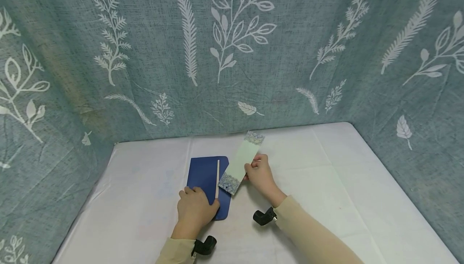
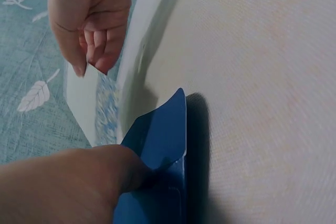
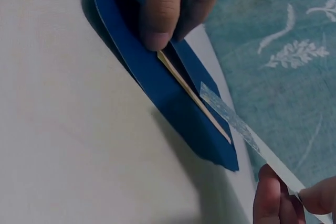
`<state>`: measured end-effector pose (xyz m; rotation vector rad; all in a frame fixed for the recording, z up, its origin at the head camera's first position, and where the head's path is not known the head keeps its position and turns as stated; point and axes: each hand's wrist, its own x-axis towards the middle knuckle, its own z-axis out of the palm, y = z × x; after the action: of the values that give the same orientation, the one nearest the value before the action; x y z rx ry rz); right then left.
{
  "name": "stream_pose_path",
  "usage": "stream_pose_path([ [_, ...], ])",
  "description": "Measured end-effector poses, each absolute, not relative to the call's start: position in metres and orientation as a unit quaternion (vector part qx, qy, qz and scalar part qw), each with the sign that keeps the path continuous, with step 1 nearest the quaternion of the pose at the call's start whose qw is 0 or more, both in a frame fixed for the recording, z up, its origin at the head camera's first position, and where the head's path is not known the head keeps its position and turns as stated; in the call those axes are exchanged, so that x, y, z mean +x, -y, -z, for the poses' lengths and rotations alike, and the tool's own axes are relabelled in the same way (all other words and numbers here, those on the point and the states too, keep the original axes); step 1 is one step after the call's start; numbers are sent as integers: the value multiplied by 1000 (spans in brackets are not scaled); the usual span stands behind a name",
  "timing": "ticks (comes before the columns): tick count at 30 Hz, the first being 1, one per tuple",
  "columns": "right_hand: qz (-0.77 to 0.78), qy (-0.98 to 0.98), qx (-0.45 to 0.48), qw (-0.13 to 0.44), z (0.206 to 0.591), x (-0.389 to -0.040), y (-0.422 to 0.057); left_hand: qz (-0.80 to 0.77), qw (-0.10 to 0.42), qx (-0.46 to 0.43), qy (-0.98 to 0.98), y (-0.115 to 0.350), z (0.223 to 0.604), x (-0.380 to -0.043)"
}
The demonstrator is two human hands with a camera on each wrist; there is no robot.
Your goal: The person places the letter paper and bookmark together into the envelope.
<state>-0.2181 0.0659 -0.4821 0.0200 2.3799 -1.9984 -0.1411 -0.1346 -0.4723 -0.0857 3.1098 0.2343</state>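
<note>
In the head view my left hand [image 1: 195, 207] grips the lower part of a dark blue notebook [image 1: 203, 171] on the table. Its thumb lies at the near end of a narrow cream strip [image 1: 218, 177] that looks like page edges; the right wrist view shows the blue covers [image 3: 157, 85] apart on either side of it. My right hand [image 1: 260, 173] pinches the long right edge of a pale green bookmark [image 1: 242, 157] with blue-grey patterned ends. The bookmark is tilted, its lower end overlapping the notebook's right part in the head view.
A white cloth [image 1: 308, 167] covers the table. Blue-green curtains [image 1: 275, 91] with white leaf prints hang along its back and sides. Black wrist cameras [image 1: 205, 246] stick out from both cuffs, low over the cloth.
</note>
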Motion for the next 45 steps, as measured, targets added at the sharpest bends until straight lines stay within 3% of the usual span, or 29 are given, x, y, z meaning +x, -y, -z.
stream_pose_path([
  [7,611,-791,-14,7,488,-218,-62,-85,-6,-25,-996,135,473,-141],
  [24,563,-825,-52,-10,486,-210,-56,-81,34,-29,-996,138,472,-143],
  [45,523,-849,-65,47,488,-201,-46,-87,44,-29,-995,139,468,-142],
])
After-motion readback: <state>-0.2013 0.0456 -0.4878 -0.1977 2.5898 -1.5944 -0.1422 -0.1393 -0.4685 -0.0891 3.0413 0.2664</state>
